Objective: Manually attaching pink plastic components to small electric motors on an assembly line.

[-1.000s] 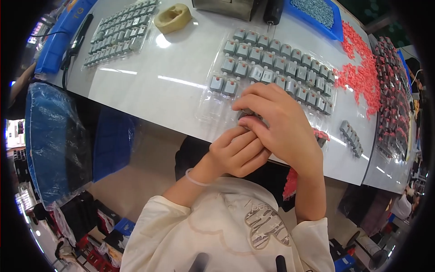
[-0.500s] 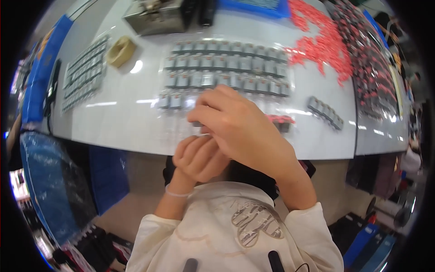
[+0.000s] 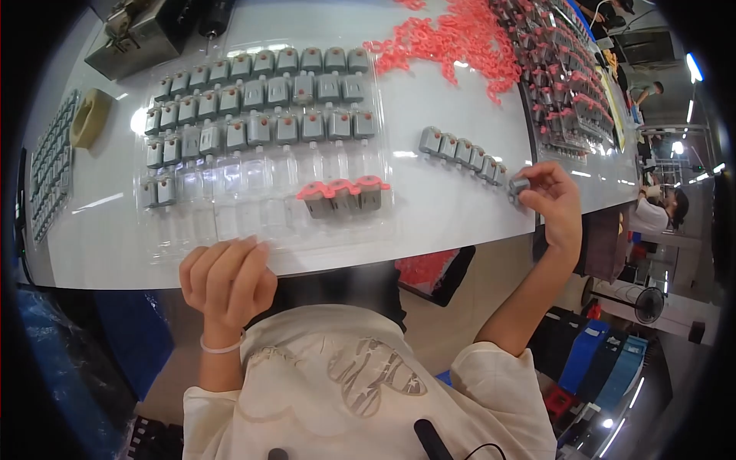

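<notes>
My right hand (image 3: 550, 201) is out at the right, fingertips closed on a small grey motor (image 3: 518, 187) at the near end of a short row of similar motors (image 3: 463, 151) on the table. My left hand (image 3: 228, 280) is curled at the table's front edge, by the near edge of the clear plastic tray (image 3: 268, 225); its palm side is hidden, so anything inside cannot be seen. Rows of grey motors (image 3: 259, 129) fill the tray's far part. Several motors topped with coral-red plastic clips (image 3: 343, 189) sit at its near right.
Loose coral-red clips (image 3: 452, 38) lie in a heap at the back, beside many clipped motors (image 3: 556, 84). A metal box-like device (image 3: 138, 38) stands at the back left. Left of the tray are a tape roll (image 3: 90, 119) and another batch of motors (image 3: 54, 169).
My hands were together over the tray's near side and are now apart. My right hand has gone right to the short motor row; my left has moved left. The view has shifted too.
</notes>
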`<control>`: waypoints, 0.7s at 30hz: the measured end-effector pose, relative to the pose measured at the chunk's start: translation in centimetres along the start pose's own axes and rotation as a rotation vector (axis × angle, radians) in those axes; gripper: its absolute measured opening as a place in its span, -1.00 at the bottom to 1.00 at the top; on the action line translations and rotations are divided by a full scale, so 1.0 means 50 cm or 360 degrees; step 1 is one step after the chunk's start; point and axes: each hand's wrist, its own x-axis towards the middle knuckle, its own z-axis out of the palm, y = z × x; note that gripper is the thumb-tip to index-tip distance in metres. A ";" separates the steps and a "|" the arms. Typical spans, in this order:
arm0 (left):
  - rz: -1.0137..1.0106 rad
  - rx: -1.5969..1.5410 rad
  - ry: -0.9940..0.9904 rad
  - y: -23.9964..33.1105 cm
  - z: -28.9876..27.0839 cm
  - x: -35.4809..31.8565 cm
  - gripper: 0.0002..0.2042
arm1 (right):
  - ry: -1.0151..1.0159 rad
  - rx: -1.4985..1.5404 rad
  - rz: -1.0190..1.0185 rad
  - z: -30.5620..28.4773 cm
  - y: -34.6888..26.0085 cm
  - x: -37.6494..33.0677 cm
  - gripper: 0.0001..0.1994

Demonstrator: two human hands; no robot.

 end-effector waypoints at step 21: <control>-0.0026 -0.0004 -0.0014 -0.011 -0.010 -0.009 -0.79 | 0.0157 -0.0706 -0.0365 0.077 -0.028 -0.014 -0.69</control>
